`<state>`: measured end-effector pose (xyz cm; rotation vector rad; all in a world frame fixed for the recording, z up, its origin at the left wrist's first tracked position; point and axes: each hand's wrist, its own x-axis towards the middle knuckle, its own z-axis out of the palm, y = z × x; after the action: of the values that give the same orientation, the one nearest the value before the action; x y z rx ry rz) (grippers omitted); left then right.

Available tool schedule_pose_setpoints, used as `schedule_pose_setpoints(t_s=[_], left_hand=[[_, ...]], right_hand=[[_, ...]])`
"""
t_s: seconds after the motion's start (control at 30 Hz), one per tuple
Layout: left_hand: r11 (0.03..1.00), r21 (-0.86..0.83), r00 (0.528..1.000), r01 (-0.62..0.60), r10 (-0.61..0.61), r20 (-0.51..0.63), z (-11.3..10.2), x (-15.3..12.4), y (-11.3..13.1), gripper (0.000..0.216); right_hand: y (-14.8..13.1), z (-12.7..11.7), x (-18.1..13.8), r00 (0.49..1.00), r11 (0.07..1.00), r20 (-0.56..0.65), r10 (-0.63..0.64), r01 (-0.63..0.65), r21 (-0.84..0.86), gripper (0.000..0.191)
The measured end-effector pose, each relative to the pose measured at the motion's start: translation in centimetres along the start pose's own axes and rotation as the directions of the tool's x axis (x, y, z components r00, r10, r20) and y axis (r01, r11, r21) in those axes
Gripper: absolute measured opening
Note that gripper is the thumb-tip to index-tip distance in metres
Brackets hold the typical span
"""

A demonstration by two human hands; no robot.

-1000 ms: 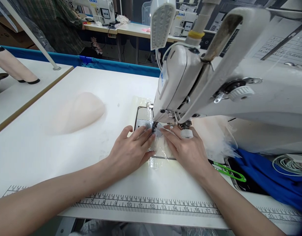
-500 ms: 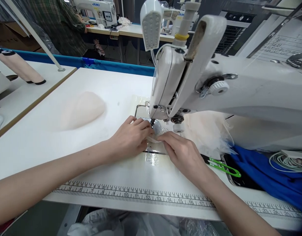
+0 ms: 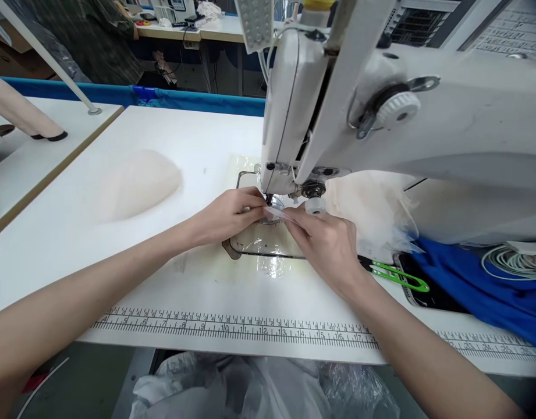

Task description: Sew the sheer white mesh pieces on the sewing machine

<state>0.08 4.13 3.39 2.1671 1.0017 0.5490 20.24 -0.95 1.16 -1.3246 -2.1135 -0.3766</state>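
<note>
Just in front of the needle area of a white sewing machine [image 3: 289,110], a small piece of sheer pale fabric [image 3: 277,214] is stretched between my two hands. My left hand [image 3: 235,215] pinches its left end, fingertips close to the presser foot [image 3: 270,199]. The right end is pinched between the thumb and fingers of my right hand [image 3: 324,238]. Both hands are closed, and the fingertips partly cover the fabric. Below them lies the metal-edged plate [image 3: 268,241] of the machine bed.
A sheer pale cup-shaped piece [image 3: 141,183] lies on the table to the left. Right of my hands are more sheer fabric [image 3: 368,215], green-handled snips [image 3: 401,275], a dark phone [image 3: 429,294] and blue cloth [image 3: 490,285]. A ruler strip [image 3: 250,329] runs along the front edge. Another person [image 3: 88,41] stands behind.
My hands have lifted the fabric slightly and hold it tauter, with the left hand's fingers now turned into a side pinch. The view has tilted down and moved closer to the machine.
</note>
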Motion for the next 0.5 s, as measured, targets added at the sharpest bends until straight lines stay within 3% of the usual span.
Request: schedule_pose_setpoints(t_s=[0.13, 0.3, 0.4, 0.5], left_hand=[[1.000, -0.010, 0.999, -0.029, 0.030, 0.019, -0.1, -0.1, -0.1, 0.031], [0.976, 0.102, 0.982, -0.190, 0.188, 0.028, 0.1, -0.8, -0.9, 0.033], [0.881, 0.338, 0.936, -0.331, 0.351, 0.003, 0.8, -1.6, -1.5, 0.030], [0.695, 0.591, 0.861, -0.409, 0.509, -0.002, 1.5, -2.6, -1.7, 0.023]], right_hand=[[0.0, 0.3, 0.1, 1.000, 1.000, -0.004, -0.011, 0.011, 0.003, 0.034], [-0.1, 0.2, -0.2, 0.992, 0.997, 0.126, -0.012, 0.002, 0.079, 0.024], [0.0, -0.1, -0.4, 0.982, 0.991, 0.165, -0.092, 0.073, 0.116, 0.022], [0.0, -0.4, -0.5, 0.970, 0.977, 0.150, -0.192, 0.175, 0.120, 0.017]])
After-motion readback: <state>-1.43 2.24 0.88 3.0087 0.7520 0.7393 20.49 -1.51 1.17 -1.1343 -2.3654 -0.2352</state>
